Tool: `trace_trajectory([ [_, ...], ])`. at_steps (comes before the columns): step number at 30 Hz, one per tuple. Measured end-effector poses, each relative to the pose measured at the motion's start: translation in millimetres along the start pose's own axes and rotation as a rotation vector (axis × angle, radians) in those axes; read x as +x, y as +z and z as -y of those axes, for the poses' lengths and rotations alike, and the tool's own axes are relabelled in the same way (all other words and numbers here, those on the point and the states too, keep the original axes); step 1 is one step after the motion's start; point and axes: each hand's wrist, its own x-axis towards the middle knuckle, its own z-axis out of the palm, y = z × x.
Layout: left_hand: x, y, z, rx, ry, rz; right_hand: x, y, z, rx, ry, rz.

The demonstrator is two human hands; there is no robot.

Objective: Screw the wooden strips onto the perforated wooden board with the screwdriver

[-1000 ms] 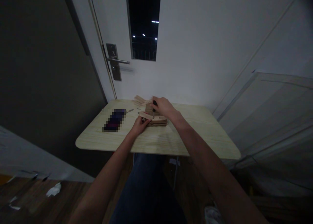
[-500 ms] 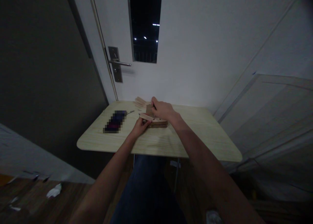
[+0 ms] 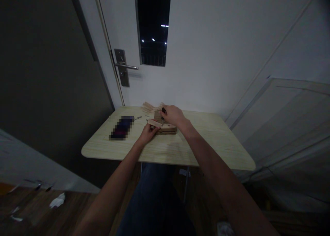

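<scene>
My left hand (image 3: pixel 147 134) is closed on the left end of a small light-wood assembly (image 3: pixel 168 126) made of flat strips with dark holes or screw heads. My right hand (image 3: pixel 174 115) is above it, fingers wrapped round the black handle of a screwdriver (image 3: pixel 163 111). Its shaft points down and the tip appears to meet the wood, though the exact contact is too small to make out. Just behind the assembly lies a brown wooden block or stack (image 3: pixel 157 115), partly hidden by my right hand.
Several loose wooden strips (image 3: pixel 147 107) lie at the table's back edge. A pixelated dark phone-like object (image 3: pixel 121 128) is on the left, with a thin metal rod (image 3: pixel 138 118) beside it. The pale table (image 3: pixel 216 143) stands against a white door with a lever handle (image 3: pixel 129 67).
My right hand has shifted and turned slightly on the screwdriver, so more of the black handle shows. My left hand and the wooden assembly have stayed in place.
</scene>
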Motion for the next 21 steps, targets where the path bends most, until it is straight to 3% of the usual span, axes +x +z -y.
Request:
trace_trajectory([
  [6,2,0,6,0.012,0.011,-0.007,-6,3,-3,0.072,-0.118,-0.018],
  [21,2,-1,8,0.038,0.015,-0.011,-8,-5,-1,-0.077,-0.03,0.041],
])
